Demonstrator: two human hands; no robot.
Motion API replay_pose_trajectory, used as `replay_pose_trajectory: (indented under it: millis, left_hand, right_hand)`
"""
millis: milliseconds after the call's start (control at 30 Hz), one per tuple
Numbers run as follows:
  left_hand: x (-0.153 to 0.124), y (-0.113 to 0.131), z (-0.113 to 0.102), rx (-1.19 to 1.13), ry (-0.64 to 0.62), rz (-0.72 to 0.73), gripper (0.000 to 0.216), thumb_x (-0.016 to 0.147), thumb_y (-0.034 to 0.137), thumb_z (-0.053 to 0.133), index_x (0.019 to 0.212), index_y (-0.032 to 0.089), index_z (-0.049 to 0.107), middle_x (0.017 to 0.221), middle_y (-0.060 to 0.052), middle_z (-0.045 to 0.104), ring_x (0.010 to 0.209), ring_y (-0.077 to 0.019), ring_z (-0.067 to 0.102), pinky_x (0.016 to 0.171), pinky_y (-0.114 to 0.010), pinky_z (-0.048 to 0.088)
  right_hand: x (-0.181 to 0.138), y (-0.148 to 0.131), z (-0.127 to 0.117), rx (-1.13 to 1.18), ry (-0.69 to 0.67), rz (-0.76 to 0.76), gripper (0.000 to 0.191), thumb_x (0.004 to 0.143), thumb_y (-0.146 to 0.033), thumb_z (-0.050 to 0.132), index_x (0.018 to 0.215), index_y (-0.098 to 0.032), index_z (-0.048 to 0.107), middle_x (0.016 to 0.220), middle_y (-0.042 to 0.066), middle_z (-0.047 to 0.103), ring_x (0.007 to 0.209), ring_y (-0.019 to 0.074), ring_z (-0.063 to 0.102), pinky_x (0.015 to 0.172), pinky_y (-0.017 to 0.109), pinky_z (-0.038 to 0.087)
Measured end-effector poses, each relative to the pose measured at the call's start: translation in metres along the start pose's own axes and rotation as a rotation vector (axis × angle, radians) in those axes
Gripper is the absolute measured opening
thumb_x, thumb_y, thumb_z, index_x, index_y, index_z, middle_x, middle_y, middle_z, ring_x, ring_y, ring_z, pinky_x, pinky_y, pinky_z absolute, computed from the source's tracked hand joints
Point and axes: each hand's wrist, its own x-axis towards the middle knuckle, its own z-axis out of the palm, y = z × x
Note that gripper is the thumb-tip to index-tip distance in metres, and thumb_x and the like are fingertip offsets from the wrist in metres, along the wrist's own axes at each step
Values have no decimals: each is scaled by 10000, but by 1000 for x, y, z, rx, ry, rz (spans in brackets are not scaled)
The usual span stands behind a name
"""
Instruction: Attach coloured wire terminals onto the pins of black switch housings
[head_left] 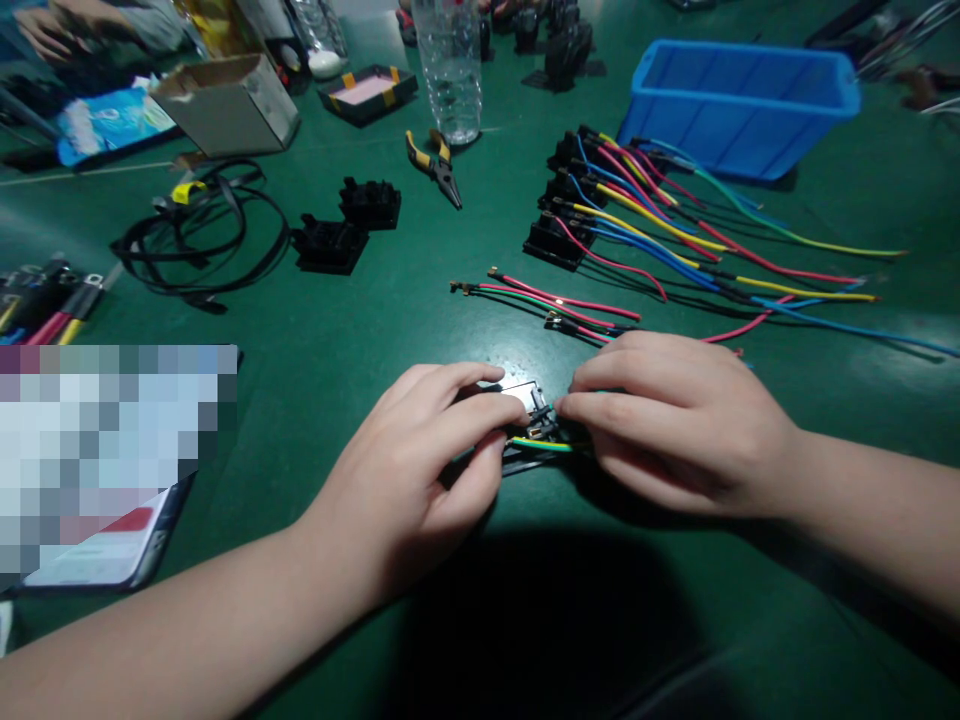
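Observation:
Low on the green table, my left hand (427, 440) grips a small black plastic socket housing (534, 398) from its left side, thumb and fingers closed around it. My right hand (667, 420) is at the housing's right side, fingertips pinched on a green-yellow wire (544, 445) or a wire just beside it. The pinched part is largely hidden by the fingers. Above my hands lie loose red and green wires (555, 298) with metal terminals. Further right are several wired black housings (559, 240) with red, yellow and blue leads.
Two bare black housings (330, 245) lie left of centre. Pliers (439, 168) and a plastic bottle (450, 75) stand behind. A blue bin (742, 110) is at back right. Coiled black cable (202, 235), a cardboard box (232, 105) and a tablet-like device (112, 560) occupy the left.

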Motion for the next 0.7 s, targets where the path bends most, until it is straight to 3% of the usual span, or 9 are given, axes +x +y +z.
replay_pose_trajectory:
  millis: [367, 700]
  left_hand:
    - [-1, -2, 5, -41, 53, 13, 285, 832, 128, 571, 1103, 196, 513, 1113, -33, 582, 1071, -148, 531, 969, -274, 414]
    - [3, -6, 7, 19, -93, -91, 336, 852, 293, 568, 1159, 178, 498, 1145, -81, 604, 1069, -238, 540, 929, -396, 430]
  right_hand:
    - [0, 0, 0, 9, -7, -7, 152, 890, -169, 491, 968, -129, 615, 892, 126, 655, 762, 197, 560, 648, 342, 463]
    - [-1, 0, 0, 17, -2, -37, 206, 891, -215, 492, 1017, -139, 635, 983, 126, 663, 871, 225, 583, 767, 396, 495]
